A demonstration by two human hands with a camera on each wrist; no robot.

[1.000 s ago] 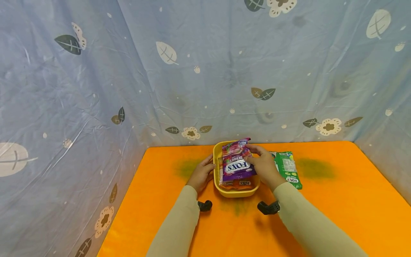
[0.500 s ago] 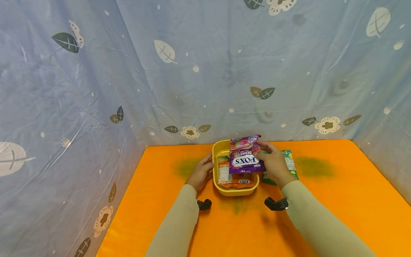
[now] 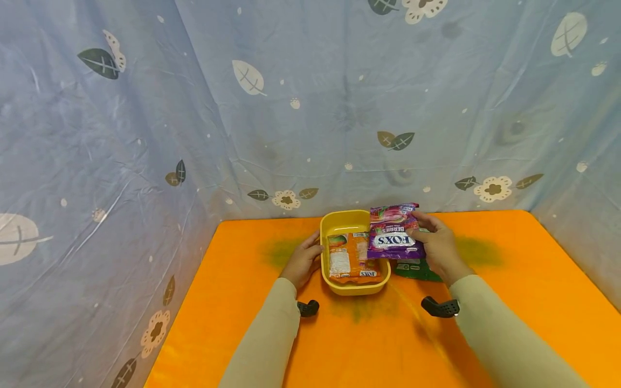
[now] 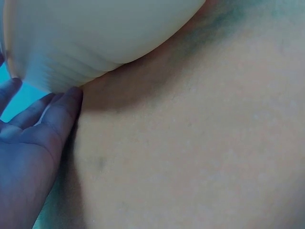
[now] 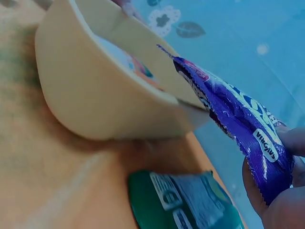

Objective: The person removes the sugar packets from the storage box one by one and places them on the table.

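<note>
My right hand (image 3: 439, 249) pinches a purple FOX'S Berries candy bag (image 3: 395, 234) by its right edge. It holds the bag raised over the right rim of a yellow plastic tub (image 3: 354, 291). Against the tub's left side rests my left hand (image 3: 303, 261), its fingers (image 4: 62, 114) fairly straight on the outer wall in the left wrist view. Inside the tub lie orange candy packaging (image 3: 356, 261), partly covered by the purple bag. A green candy bag (image 5: 186, 200) lies on the table right of the tub, mostly hidden from above by the purple bag and right hand.
An orange cloth (image 3: 349, 350) with dark green patches covers the table. Blue patterned curtain (image 3: 310, 108) hangs close behind the tub and along both sides. Black wrist mounts (image 3: 440, 307) stick out inward from both sleeves.
The right hand has lifted the purple bag from over the tub's middle and carried it right, uncovering the orange packaging and hiding more of the green bag. The left hand stays at the tub.
</note>
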